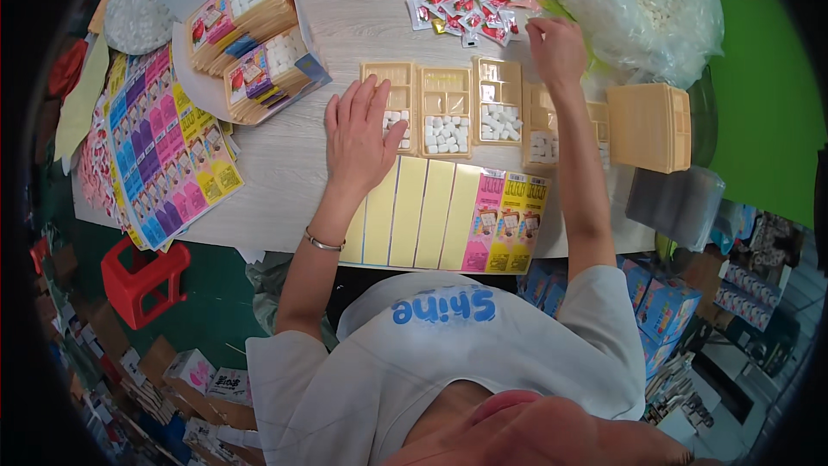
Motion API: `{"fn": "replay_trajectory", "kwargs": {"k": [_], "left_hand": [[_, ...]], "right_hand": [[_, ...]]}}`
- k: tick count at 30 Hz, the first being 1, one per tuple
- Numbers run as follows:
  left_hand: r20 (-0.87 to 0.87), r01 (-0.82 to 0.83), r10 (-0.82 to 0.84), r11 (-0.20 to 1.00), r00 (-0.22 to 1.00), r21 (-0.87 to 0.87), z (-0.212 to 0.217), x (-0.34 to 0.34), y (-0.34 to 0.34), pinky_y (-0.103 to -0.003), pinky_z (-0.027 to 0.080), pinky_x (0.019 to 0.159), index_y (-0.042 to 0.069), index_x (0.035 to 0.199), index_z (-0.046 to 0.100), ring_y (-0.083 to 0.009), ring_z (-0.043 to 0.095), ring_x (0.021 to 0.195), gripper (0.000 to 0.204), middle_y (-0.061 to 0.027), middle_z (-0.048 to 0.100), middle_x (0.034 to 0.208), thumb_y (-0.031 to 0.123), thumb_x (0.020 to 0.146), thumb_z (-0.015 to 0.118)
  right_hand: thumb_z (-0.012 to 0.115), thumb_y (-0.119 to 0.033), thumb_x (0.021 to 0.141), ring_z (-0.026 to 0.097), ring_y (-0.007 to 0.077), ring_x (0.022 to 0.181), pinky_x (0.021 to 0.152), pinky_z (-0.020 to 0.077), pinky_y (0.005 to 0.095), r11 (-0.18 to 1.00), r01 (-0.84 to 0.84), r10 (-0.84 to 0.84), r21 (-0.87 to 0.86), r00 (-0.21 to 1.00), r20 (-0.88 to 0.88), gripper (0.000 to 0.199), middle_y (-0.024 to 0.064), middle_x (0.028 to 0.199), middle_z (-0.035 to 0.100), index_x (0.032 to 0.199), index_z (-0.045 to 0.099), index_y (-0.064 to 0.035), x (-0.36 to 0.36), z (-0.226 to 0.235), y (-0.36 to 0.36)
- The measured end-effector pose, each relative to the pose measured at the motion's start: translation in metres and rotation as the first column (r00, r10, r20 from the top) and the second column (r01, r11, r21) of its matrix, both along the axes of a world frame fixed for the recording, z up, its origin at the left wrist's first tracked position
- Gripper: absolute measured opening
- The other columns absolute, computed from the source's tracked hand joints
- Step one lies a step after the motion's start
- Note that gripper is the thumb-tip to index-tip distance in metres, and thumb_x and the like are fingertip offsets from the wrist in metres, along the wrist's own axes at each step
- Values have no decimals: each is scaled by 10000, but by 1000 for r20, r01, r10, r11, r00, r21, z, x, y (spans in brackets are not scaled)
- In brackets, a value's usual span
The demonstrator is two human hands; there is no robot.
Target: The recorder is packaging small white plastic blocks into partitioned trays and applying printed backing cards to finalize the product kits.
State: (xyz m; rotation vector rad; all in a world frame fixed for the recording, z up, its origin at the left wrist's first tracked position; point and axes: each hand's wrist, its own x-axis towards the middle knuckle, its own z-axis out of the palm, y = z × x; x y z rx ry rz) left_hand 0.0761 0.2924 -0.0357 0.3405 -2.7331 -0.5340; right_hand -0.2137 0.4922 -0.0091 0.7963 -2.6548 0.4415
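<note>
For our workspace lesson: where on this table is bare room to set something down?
Bare table lies between the card sheets and the left hand, and above the trays. Sachets, the bag and the right hand crowd the far right.

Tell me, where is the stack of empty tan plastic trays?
In the head view, the stack of empty tan plastic trays sits on the table's right side, beside the clear bag of white pieces.

You have beige plastic compartment trays point(445, 112) in a row on the pale wooden table point(285, 164), flat printed cards point(448, 216) before them, small foil sachets point(461, 13) behind
</note>
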Motion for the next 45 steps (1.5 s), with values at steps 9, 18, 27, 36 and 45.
{"fn": "replay_trajectory", "kwargs": {"k": [9, 18, 27, 36, 45], "left_hand": [[-6, -17, 17, 1000, 1000, 15, -2, 0, 0, -519, 225, 1192, 42, 1466, 481, -318, 408, 1397, 631, -131, 471, 1507, 367, 947, 633], [-77, -19, 23, 998, 997, 56, -5, 0, -1, -521, 262, 1176, 21, 1383, 477, -334, 431, 1367, 580, -179, 454, 1465, 322, 927, 671], [-66, -6, 10, 998, 998, 63, -2, 3, -2, -557, 226, 1191, 6, 1392, 441, -347, 357, 1433, 650, -222, 373, 1535, 327, 901, 721], [94, 111, -112, 994, 989, 17, 0, -13, 2, -626, 128, 1206, 47, 1543, 375, -348, 237, 1530, 723, -126, 324, 1633, 364, 951, 642], [90, 214, -209, 976, 974, -49, 19, -73, 73, -590, 177, 1211, 16, 1512, 421, -354, 297, 1502, 679, -159, 369, 1601, 390, 978, 612]], "right_hand": [[719, -318, 882, 695, 305, 863, 763, 542, 439, 996, 85, -90, 33, 972, 219, 210, 101, 956, 722, 961, 784, -135, -46, -23, 18], [730, -135, 834, 682, 250, 875, 726, 557, 379, 832, -543, 554, -118, 825, 112, 38, 27, 910, 692, 866, 711, -131, 86, 17, -75], [708, -241, 902, 719, 284, 814, 740, 567, 401, 984, -135, 148, -115, 983, 110, 126, 82, 961, 755, 967, 785, -164, 38, 17, -33], [644, -319, 918, 692, 353, 910, 771, 547, 475, 966, 178, -201, 186, 974, 108, 221, 107, 984, 722, 973, 746, -131, -42, -24, 85], [722, -110, 866, 652, 269, 825, 676, 528, 377, 891, -447, 447, -72, 894, -18, 51, 45, 850, 658, 885, 675, -115, 27, 20, 54]]}}
